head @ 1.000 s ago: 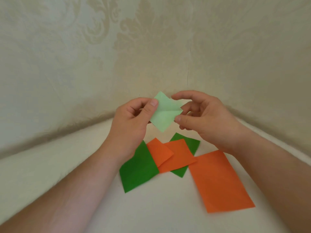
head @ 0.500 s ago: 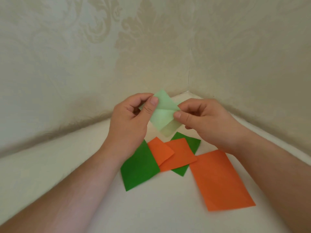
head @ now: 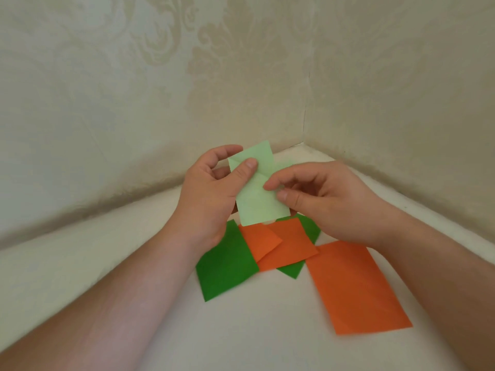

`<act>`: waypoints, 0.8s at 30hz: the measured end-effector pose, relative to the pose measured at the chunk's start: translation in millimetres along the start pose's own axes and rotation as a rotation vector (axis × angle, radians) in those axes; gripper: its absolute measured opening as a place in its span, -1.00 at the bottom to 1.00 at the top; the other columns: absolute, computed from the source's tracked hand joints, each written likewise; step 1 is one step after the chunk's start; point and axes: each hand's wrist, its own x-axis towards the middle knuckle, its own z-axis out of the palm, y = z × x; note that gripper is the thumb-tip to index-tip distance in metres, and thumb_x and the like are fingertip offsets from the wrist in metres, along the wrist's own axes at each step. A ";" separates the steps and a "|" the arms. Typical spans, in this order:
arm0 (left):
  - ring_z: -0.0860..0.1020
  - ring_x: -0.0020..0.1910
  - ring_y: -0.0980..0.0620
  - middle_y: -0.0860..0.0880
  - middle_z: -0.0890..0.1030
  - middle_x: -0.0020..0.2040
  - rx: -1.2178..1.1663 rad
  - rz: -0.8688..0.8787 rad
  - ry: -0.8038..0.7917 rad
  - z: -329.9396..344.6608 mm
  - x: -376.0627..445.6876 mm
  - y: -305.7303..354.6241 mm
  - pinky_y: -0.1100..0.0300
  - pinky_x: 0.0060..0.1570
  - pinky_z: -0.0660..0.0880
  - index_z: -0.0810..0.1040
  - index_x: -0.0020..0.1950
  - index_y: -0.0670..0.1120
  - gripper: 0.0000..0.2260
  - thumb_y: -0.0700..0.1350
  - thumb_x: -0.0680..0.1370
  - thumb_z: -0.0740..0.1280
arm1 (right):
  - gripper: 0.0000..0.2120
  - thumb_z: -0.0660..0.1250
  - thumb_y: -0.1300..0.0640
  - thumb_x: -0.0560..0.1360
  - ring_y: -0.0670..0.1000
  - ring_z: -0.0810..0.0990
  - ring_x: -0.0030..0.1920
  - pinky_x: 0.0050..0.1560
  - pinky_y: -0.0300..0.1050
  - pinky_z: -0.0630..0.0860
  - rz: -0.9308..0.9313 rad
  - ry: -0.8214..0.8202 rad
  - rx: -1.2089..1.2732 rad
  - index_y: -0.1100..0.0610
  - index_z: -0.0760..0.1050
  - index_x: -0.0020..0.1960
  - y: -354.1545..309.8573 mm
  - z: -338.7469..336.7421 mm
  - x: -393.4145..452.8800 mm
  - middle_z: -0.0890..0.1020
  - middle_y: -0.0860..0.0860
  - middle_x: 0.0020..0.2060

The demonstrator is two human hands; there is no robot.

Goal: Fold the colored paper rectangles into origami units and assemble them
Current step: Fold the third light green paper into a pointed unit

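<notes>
A pale green paper (head: 258,202) with a crease across it is held upright above the table. My left hand (head: 211,199) pinches its upper left part, thumb on the front. My right hand (head: 324,202) pinches its right edge near the crease between thumb and forefinger. Below on the white surface lie a dark green rectangle (head: 227,266), a folded orange piece (head: 278,245) overlapping another dark green piece (head: 308,228), and a flat orange rectangle (head: 356,287) to the right.
The white surface (head: 267,330) runs into a corner formed by two patterned cream walls (head: 304,124) just behind the hands. The papers lie close together under the hands.
The pale green paper has turned from a diamond tilt to nearly upright and hangs lower. Both hands have shifted their pinch on it and moved slightly down.
</notes>
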 end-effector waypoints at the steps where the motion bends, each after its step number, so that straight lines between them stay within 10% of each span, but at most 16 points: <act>1: 0.72 -0.17 -0.10 -0.15 0.74 -0.08 0.003 -0.004 0.006 -0.5 0.0 0.7 0.08 -0.28 0.61 0.58 0.23 -0.01 -0.72 -0.17 0.54 0.49 | -0.66 0.33 0.30 0.61 0.24 0.68 -0.05 0.07 0.37 0.59 0.024 0.002 -0.005 -0.13 0.71 0.07 0.0 -0.9 -0.2 0.71 0.09 -0.09; 6: 0.74 -0.14 -0.09 -0.13 0.76 -0.06 -0.007 -0.036 -0.010 -0.4 -0.4 4.0 0.07 -0.30 0.63 0.57 0.24 0.00 -0.71 -0.15 0.54 0.48 | -0.48 0.26 0.51 0.55 0.23 0.72 0.01 0.13 0.39 0.59 0.044 0.015 0.061 -0.06 0.74 0.05 0.2 -3.0 1.1 0.75 0.10 -0.02; 15: 0.70 -0.19 0.03 -0.09 0.75 -0.03 -0.125 -0.136 -0.167 0.9 -3.3 7.1 0.14 -0.22 0.66 0.61 0.27 -0.09 -0.66 -0.11 0.50 0.46 | -0.84 0.56 0.01 0.37 0.38 0.64 -0.12 -0.08 0.36 0.60 -0.092 0.172 0.045 -0.17 0.74 -0.06 -2.7 -1.9 4.5 0.73 0.14 -0.15; 24: 0.69 0.05 0.00 -0.15 0.73 0.14 -0.126 -0.125 -0.257 1.7 -4.4 2.9 0.21 -0.02 0.63 0.64 0.23 -0.15 -0.60 -0.28 0.39 0.49 | -0.91 0.57 0.09 0.44 0.21 0.55 -0.28 -0.22 0.16 0.52 -0.077 0.229 0.065 -0.09 0.73 -0.12 -2.5 -1.3 3.9 0.70 0.10 -0.27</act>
